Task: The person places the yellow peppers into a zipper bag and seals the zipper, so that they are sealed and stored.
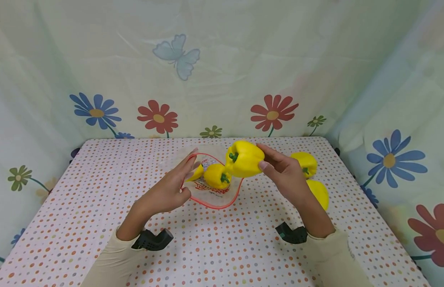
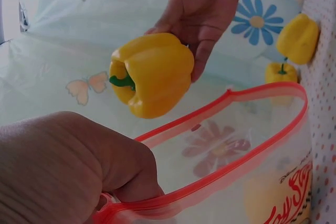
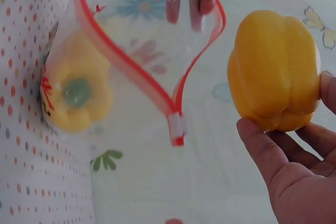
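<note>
Right now, the right hand point(image 1: 283, 173) is pinching a yellow pepper point(image 1: 246, 159) between its thumb and fingers, and it is holding it above the right side of the mouth of a clear bag point(image 1: 218, 207), with the green stem facing left. The left hand point(image 1: 164, 189) is resting at the bag's left side; its fingers are stretching out fairly straight and touching the red rim, some of them reaching inside, and the mouth is gaping wide. Two more yellow peppers point(image 1: 217, 176) are lying inside the bag, one of them partly hiding behind the left fingers. Two loose peppers point(image 1: 305, 163) are sitting on the dotted table point(image 1: 222, 247) beyond and beside the right forearm, one just behind the other. Red lettering point(image 2: 294, 198) is showing on the bag's wall, and a white slider point(image 3: 177, 125) is sitting at one end of its rim. Behind the table, a pale curtain point(image 1: 222, 59) is hanging, printed with flowers and butterflies.
</note>
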Demonstrator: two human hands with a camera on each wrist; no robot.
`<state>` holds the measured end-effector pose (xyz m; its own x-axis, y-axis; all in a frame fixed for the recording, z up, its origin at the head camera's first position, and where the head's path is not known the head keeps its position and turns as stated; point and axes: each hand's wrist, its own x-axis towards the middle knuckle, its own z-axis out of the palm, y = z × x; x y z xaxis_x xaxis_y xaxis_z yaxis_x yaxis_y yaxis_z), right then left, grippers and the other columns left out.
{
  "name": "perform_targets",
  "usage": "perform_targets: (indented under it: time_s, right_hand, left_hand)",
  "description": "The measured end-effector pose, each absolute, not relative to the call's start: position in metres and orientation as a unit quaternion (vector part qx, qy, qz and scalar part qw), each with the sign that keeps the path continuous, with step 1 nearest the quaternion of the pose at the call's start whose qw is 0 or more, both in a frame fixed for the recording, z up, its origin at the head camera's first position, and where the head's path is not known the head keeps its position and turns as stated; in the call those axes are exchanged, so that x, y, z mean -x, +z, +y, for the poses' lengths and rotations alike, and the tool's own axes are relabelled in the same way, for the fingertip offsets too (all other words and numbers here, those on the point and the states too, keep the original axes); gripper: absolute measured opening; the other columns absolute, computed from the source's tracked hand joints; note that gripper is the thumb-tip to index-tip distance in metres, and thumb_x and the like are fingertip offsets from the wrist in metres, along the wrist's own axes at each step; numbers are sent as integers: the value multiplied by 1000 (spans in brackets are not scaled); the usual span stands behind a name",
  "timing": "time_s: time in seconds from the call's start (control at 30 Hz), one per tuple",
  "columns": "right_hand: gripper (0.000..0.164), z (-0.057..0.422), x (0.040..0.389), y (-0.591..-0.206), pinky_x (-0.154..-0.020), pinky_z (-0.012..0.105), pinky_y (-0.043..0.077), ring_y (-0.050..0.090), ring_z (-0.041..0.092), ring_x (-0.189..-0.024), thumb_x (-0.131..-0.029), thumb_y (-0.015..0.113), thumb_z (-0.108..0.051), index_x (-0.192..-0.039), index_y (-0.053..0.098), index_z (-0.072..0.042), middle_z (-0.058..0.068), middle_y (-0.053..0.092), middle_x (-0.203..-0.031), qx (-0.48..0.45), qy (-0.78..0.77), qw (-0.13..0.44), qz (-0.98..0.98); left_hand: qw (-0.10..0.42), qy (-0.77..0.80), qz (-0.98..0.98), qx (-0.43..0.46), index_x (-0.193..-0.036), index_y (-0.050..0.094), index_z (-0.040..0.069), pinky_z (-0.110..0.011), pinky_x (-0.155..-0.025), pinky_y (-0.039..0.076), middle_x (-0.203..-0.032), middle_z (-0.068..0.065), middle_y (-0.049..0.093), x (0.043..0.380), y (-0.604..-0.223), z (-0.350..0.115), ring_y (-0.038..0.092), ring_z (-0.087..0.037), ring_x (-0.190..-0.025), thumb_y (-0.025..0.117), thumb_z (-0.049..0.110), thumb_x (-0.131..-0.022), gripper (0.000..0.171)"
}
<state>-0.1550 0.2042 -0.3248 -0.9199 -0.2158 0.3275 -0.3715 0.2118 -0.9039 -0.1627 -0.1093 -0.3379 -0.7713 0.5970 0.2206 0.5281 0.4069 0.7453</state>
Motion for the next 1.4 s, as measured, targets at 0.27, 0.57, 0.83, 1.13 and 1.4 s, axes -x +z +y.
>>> perform_targets:
  time_s: [0.27, 0.57, 0.83, 1.13, 1.4]
  right_hand:
    - [50, 186, 146, -327, -91, 30, 48, 55, 26, -122, -97, 57, -6, -145, 45, -3, 11, 50, -142, -230, 602, 15, -764]
    - [48, 168, 143, -341, -88, 33, 51, 57, 31, -116, -96, 58, -4, -142, 46, 1, 12, 49, -143, -278, 597, -37, -751]
    - [49, 156, 146, -352, -90, 31, 50, 56, 24, -115, -95, 60, -7, -142, 48, -3, 9, 51, -140, -270, 581, -28, -767]
    - [54, 140, 145, -360, -94, 29, 46, 47, 23, -130, -92, 63, -5, -143, 45, 2, 11, 43, -147, -257, 560, 14, -788]
    - [56, 127, 142, -365, -95, 29, 45, 49, 24, -126, -96, 58, -8, -146, 37, 5, 13, 41, -146, -260, 559, -20, -787]
  left_hand:
    - [45, 441, 830, -339, -157, 5, 9, -23, -59, 52, -162, -2, 8, 163, -341, -110, 35, -29, -138, 46, -18, -79, 92]
    - [38, 438, 833, -336, -157, 7, 8, -25, -48, 45, -159, -9, 19, 164, -340, -110, 40, -33, -135, 48, -16, -80, 91]
    - [42, 439, 833, -334, -157, 8, 7, -25, -62, 51, -159, -10, 20, 163, -340, -109, 41, -32, -134, 48, -15, -81, 89]
    - [43, 443, 828, -341, -157, 6, 8, -26, -69, 54, -161, -8, 10, 162, -339, -108, 36, -31, -137, 49, -16, -82, 90]
    - [42, 446, 828, -337, -157, 7, 7, -25, -60, 52, -160, -11, 16, 164, -340, -108, 41, -38, -133, 50, -16, -82, 89]
